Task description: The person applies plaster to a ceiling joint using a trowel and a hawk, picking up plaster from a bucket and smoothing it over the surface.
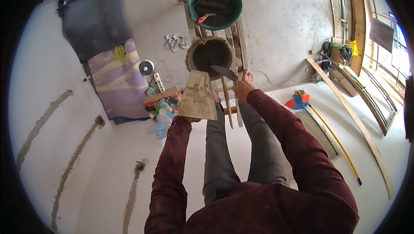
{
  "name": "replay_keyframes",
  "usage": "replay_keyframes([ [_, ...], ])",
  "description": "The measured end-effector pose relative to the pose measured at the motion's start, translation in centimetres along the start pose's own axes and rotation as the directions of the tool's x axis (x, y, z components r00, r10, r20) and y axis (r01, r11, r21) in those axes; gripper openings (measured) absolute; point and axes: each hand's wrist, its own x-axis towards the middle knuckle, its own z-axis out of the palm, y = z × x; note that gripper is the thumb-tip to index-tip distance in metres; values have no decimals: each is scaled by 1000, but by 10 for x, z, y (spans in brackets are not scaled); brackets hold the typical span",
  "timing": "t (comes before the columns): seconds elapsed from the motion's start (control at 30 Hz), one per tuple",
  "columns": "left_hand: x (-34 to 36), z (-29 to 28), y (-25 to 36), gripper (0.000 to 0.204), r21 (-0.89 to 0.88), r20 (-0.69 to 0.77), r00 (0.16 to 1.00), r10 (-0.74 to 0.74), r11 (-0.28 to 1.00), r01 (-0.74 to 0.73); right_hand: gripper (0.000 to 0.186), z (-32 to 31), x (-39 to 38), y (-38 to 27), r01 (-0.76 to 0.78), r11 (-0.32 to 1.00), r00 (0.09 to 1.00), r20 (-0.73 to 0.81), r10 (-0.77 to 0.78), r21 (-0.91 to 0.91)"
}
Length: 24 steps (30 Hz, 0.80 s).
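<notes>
My left hand (194, 119), mostly hidden, is closed beneath a flat wooden mortar board (197, 97) smeared with grey. The board widens toward me, and its narrow far end overlaps the near rim of a mortar-crusted bucket (210, 39). In my right hand (243, 90) is a trowel (223, 71), gripped at the handle, its blade over the bucket's right side. Dark grey material shows inside that bucket. Just beyond stands a green tub (239, 6) with a wire handle. A tool with an orange-red handle (206, 17) lies in it.
Both containers rest on a wooden slatted frame (192, 23). To the left are sandals (176, 42), a cable reel (146, 67), a power strip (159, 82) and a purple mat (118, 83). On the right lie an orange-and-blue broom (298, 101) and a long plank (351, 122).
</notes>
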Motion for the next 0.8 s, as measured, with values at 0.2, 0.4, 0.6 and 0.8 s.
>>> replay_keyframes([
  [0.2,46,-17,-44,57,235,-67,977,202,955,-182,50,-39,1,38,95,966,993,51,-110,241],
  [0.4,141,-26,-47,57,315,-49,899,434,861,-399,29,-165,135,-2,37,929,999,-20,-47,-368],
  [0.6,219,-14,27,42,-891,147,989,9,435,129,23,-146,244,-31,-13,826,999,-41,-13,-563],
  [0.8,258,-33,23,42,-853,227,957,179,511,107,20,-186,227,12,278,888,960,134,-246,-367],
])
